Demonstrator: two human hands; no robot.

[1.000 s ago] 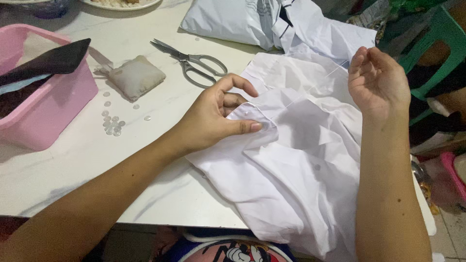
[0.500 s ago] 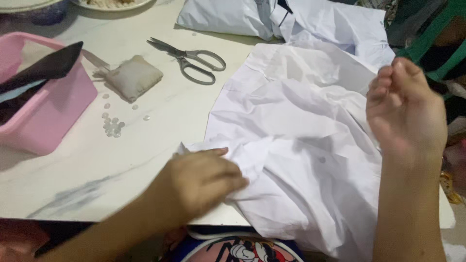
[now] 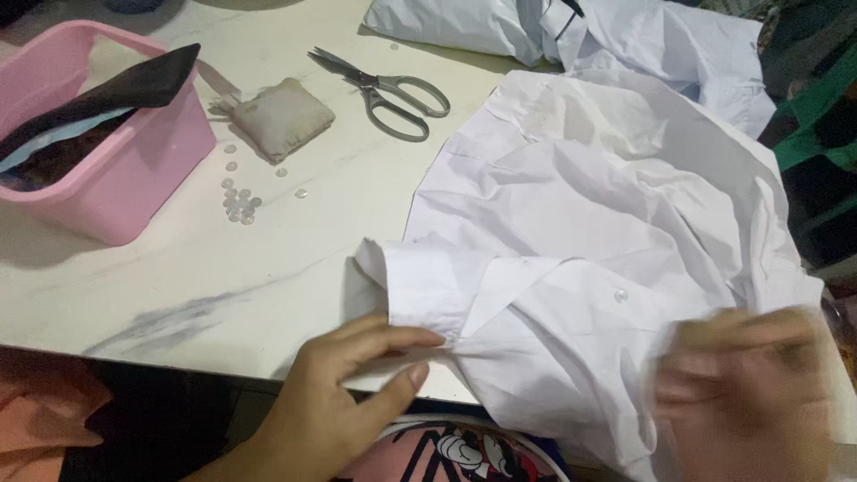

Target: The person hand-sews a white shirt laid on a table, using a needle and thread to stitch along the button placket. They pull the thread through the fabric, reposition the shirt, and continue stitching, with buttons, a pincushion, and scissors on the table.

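Your left hand [image 3: 344, 397] sits at the near table edge, thumb and forefinger closed on the cuff end of the white shirt [image 3: 571, 241]. Right hand [image 3: 741, 393] is motion-blurred over the shirt's lower right part; can't tell if it grips cloth or how far open it is

Shirt lies crumpled across the right half of the marble table [image 3: 178, 295], near part hanging over the front edge, one small button [image 3: 619, 295] showing by the placket

For this step: keep the cuff flat on the tabletop, pinch near the seam, not the corner, and steady the right hand so the cloth doesn't bunch

Room: bare table left of the cuff, up to the loose clear buttons [image 3: 237, 202]. Beyond those the pink basket [image 3: 125, 183], pincushion [image 3: 278, 118] and scissors [image 3: 386, 89], blades shut, well apart from your hands. Second white garment [image 3: 571, 31] at the far edge. Watch the front edge: more overhang and I'd expect the shirt to slide off
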